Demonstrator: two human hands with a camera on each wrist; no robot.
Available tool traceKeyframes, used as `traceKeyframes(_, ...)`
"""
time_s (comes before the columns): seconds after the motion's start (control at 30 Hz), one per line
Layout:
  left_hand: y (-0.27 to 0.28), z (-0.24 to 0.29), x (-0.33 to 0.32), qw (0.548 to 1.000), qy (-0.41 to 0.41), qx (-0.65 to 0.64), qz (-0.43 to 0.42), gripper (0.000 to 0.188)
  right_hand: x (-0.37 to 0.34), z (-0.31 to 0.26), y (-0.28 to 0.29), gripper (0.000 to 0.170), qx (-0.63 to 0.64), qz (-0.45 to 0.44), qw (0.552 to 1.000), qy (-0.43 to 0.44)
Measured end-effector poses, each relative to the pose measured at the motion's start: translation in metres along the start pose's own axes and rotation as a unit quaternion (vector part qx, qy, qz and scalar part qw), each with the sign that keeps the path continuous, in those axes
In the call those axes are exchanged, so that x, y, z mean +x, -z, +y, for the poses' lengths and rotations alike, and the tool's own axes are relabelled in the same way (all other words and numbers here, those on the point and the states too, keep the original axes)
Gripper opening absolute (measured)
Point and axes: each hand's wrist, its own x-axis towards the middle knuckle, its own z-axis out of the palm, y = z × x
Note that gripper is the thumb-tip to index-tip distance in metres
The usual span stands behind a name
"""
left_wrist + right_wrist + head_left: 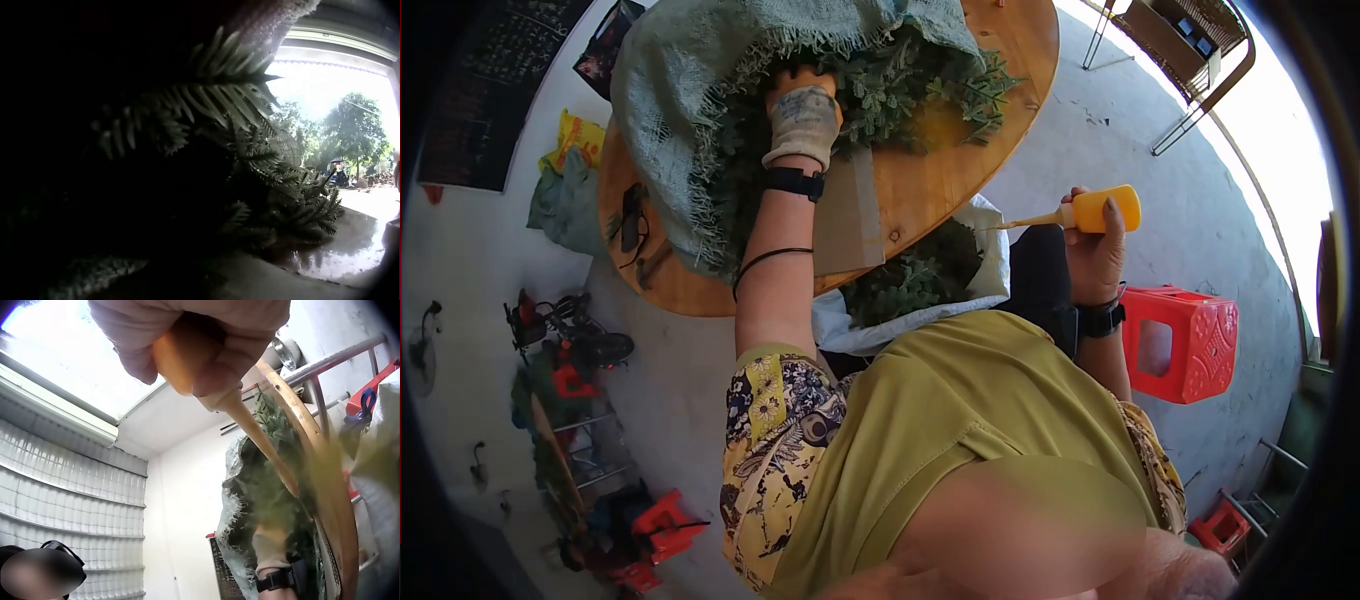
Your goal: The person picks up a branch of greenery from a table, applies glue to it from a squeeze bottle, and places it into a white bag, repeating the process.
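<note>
My left hand [803,112], in a white and orange work glove, reaches into a heap of green needle-leaved sprigs [880,95] on the round wooden table. Its fingertips are hidden among the needles, and I cannot tell whether they grip a sprig. A frayed pale green woven sack [665,110] drapes over the heap. Close-up needles [212,94] fill much of the dark left wrist view. Beside the table, my bare right hand [1095,245] grips a yellow squeeze bottle [1108,210] with a long, thin nozzle [259,434]. That nozzle points left, toward the table.
On the lap below the table edge, an open white sack [995,285] holds more sprigs [910,280]. A cardboard piece [847,220] lies on the wooden table [940,190] near the left wrist. A red plastic stool [1180,340] stands to the right.
</note>
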Motion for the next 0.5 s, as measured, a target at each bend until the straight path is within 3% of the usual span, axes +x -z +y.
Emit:
traceKeyframes(0.03, -0.007, -0.002, -0.011, 0.998, -0.016, 0.001, 0.068, 0.028, 0.0, 0.0, 0.002, 0.038, 0.004, -0.003, 1.0, -0.001)
traceKeyframes(0.27, -0.032, -0.007, -0.043, 0.998, -0.021, -0.006, 0.058, 0.033, -0.003, -0.001, 0.001, 0.037, 0.005, 0.004, 1.0, -0.005)
traceKeyframes(0.5, -0.003, 0.003, -0.058, 0.999, -0.01, -0.008, 0.035, 0.043, -0.005, 0.0, 0.007, 0.038, 0.006, -0.016, 1.0, -0.016)
